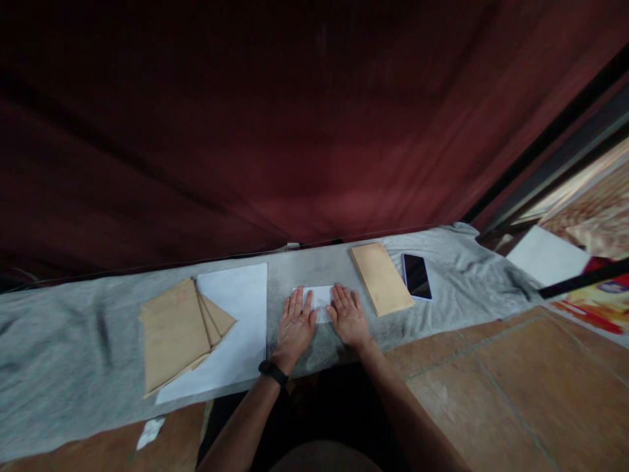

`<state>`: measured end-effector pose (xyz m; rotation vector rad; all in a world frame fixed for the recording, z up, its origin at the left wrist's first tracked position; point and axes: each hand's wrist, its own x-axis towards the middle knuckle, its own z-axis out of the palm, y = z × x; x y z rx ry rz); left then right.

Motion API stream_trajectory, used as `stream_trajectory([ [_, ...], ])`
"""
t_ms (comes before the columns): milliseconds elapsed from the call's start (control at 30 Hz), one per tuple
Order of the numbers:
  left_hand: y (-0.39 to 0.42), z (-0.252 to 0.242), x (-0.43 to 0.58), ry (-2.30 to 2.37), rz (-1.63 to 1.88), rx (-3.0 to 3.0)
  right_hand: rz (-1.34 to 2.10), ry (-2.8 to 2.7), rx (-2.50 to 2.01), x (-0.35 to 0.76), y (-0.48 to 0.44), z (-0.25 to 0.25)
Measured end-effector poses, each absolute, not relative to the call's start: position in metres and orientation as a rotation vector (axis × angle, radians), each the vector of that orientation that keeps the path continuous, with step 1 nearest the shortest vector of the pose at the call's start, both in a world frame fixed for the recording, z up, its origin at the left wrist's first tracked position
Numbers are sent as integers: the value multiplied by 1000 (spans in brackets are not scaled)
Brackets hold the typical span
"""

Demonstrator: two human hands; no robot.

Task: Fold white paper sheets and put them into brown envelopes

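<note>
**Steadying a paper with both hands**

The paper [322, 297] is placed on the grey cloth [73, 341], directly before the body, where it can be reached equally by both arms. Its left end is covered by the left hand [295, 324] and its right end by the right hand [350, 319]; by this arrangement, it is judged, flatness is kept and sliding prevented. Both hands are laid palm down with fingers extended; nothing is clamped. The thumbs are turned inward but kept apart, so that the middle of the paper is left in view. Whether it is folded cannot be told.

On the left, brown envelopes [177, 334] are fanned over a white sheet [240, 341], which is partly hidden by them. On the right, a brown stack [386, 278] is set aslant, just beside the phone [417, 275]. By this placing, each group is presumably kept within reach of the nearer hand. A black band [273, 372] is worn on the left wrist.
</note>
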<state>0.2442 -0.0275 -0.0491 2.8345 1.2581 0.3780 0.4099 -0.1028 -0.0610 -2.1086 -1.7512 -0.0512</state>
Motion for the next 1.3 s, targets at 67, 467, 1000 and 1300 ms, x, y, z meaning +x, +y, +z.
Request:
stream_trajectory([
  [67,-27,-49,244,1268,376,2837,-69,-1735,-2124,411,-103,-62],
  [467,-48,-41,260,893,328,2897,-14,-1674,-2166,411,-107,-50],
  [1000,-29,-47,291,1086,301,2819,-28,-1667,-2168,411,-105,-55],
  [1300,-25,-53,274,1187,371,2808,-81,-1655,-2137,412,-105,-61],
])
